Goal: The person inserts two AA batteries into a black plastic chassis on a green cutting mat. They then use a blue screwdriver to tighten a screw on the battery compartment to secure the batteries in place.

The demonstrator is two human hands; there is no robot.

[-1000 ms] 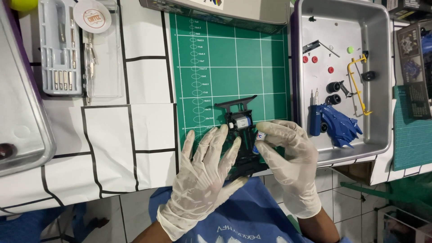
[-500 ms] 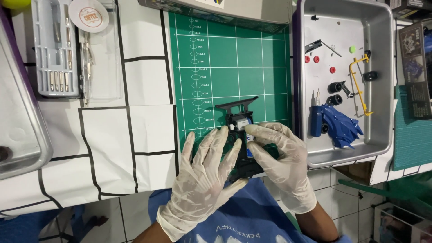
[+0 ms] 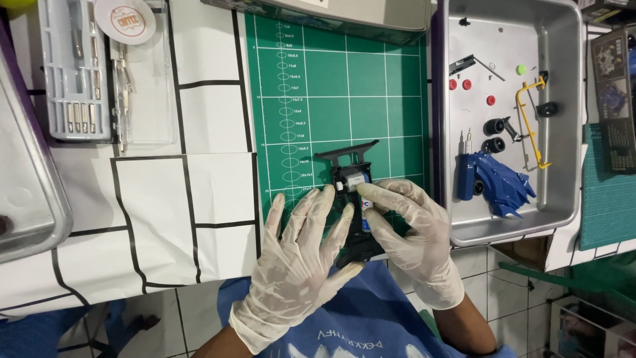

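My left hand [image 3: 301, 265] lies flat with fingers spread beside the black toy-car chassis [image 3: 354, 199] on the green cutting mat [image 3: 344, 93], while my right hand [image 3: 411, 232] pinches a small battery-like cell [image 3: 366, 211] at its middle. The chassis looks light, stiff, thin plastic, probably brittle at the rear wing, so I would grip its side rails.

2 gloved hands [image 3: 301, 265], 3 red discs [image 3: 466, 85], 3 black wheels [image 3: 493, 126]
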